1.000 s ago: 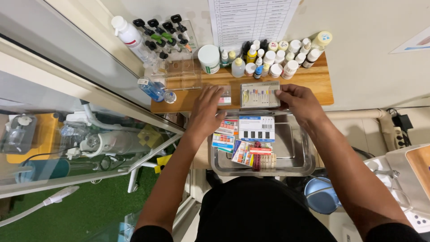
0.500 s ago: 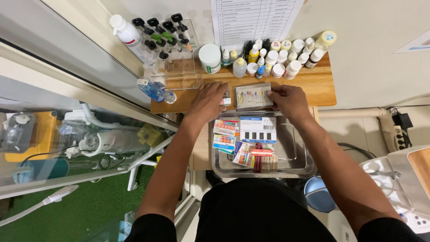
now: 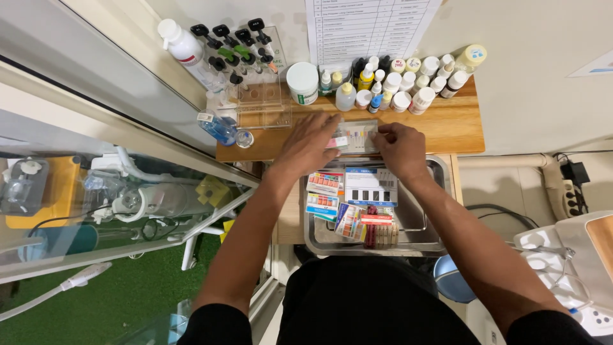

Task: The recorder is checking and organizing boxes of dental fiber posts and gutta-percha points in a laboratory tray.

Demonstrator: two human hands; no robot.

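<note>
**Both hands closing on clear box at shelf edge**

The small clear plastic box with coloured contents [image 3: 359, 135] is lying on the wooden shelf [image 3: 447, 124], long axis left-right. The left hand [image 3: 308, 145], fingers spread flat, is pressing its left end; the right hand [image 3: 400, 145], fingers curled, is gripping its right end. Both forearms are reaching forward over the steel tray [image 3: 434, 239].

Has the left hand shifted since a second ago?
Yes. The left hand moved slightly toward the wall, farther up over the clear box, judged against the wooden shelf.

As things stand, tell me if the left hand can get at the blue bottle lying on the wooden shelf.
Probably yes: the left hand rests on the small clear case, and the blue bottle lies just to its left on the wooden shelf, with nothing between.
</note>
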